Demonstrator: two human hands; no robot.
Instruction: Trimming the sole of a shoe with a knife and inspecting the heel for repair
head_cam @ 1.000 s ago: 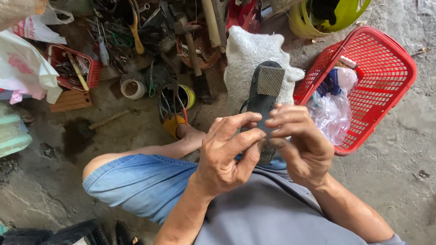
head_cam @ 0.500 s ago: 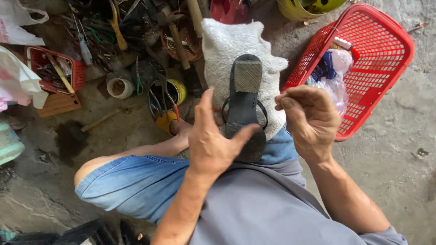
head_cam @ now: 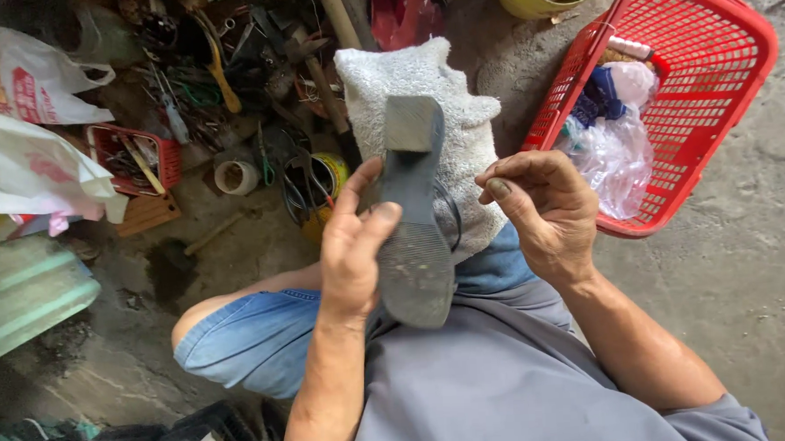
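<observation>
L hand grips shoe sole-up; R hand curled beside.

Both forearms reach forward from the bottom of the frame, bare below short grey sleeves. The left hand is raised with its back to the camera, thumb up and fingers curled in a grip. The right hand hovers just beside it, apart, holding nothing, its fingers loosely bent inward and thumb pointing left. A bent knee in blue denim lies beneath the left forearm.
</observation>
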